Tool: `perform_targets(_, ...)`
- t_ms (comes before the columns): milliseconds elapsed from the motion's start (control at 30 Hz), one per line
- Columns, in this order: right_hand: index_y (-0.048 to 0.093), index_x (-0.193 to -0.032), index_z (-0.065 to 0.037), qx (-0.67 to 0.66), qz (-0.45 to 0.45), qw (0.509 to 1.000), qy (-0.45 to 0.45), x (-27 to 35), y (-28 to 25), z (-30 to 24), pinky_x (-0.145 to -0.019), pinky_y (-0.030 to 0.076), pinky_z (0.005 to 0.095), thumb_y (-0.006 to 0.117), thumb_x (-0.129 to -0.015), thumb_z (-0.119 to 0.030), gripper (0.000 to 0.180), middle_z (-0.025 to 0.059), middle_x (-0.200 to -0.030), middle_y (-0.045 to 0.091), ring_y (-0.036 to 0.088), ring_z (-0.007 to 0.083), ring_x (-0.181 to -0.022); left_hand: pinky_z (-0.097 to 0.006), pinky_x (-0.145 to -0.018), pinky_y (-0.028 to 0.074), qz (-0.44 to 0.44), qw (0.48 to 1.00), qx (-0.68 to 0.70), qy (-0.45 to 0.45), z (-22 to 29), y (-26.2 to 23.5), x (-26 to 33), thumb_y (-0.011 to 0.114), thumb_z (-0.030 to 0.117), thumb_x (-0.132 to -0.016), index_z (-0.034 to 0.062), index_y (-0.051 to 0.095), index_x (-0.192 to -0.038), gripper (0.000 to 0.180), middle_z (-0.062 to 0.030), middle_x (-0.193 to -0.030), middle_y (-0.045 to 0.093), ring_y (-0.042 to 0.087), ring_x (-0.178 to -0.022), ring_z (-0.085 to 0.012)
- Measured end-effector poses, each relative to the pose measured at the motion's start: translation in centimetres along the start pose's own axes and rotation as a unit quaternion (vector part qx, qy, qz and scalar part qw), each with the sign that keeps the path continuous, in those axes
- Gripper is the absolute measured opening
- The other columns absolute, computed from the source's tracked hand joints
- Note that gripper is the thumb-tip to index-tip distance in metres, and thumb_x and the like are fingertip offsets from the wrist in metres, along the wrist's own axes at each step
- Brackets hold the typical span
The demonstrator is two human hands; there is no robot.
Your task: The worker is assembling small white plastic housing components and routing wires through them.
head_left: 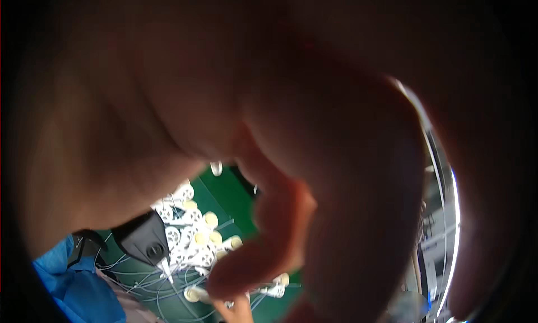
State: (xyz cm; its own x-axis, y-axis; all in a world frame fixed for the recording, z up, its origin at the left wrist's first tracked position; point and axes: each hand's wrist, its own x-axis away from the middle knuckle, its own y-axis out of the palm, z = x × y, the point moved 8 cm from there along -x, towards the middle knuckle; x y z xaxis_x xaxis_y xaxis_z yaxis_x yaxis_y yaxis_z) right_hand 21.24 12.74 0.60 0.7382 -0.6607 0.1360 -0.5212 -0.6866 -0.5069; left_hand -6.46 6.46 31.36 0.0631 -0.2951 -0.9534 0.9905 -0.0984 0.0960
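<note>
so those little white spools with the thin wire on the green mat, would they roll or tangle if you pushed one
The white spools look small and round, so one probably rolls easily. The thin white wire loops loosely across the green mat, so it is likely floppy and would drag neighbours along.

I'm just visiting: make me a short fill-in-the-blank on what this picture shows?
1. A blurred hand held very close to the camera covers ____ of the picture.
2. The work surface seen through the gap is ____ in colour.
3. The small spools on it are white and ____.
4. The cloth at lower left is ____.

Missing words: most; green; cream; blue
</note>
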Motion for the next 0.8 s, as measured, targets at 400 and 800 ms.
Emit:
perform_targets(400, 0.061, -0.117, -0.003, -0.007, -0.022, 1.0, 0.002, 0.4, -1.1, -1.5, -0.064, 0.047, 0.0214, 0.069, -0.086, -0.009, 0.032, 0.0027, -0.084, 0.066, 0.059, 0.0075, -0.071, -0.031, -0.055, 0.055, -0.032, 0.981, 0.145, -0.124, -5.3, 4.7, 1.5, 0.014, 0.085, -0.08, -0.0119, 0.022, -0.14, 0.115, -0.0254, -0.078, 0.065, 0.065, -0.055, -0.0265)
perform_targets(800, 0.062, -0.112, -0.001, -0.075, 0.014, 0.996, 0.056, 1.0, -1.3, -0.2, -0.061, 0.043, 0.0194, 0.066, -0.086, -0.006, 0.026, 0.0001, -0.082, 0.062, 0.053, 0.0067, -0.07, -0.023, -0.057, 0.048, -0.08, 0.905, -0.141, -0.393, -10.4, -3.5, 8.4, 0.05, 0.03, -0.098, -0.002, 0.063, -0.111, 0.037, -0.0113, -0.083, 0.069, 0.064, -0.064, -0.0129)
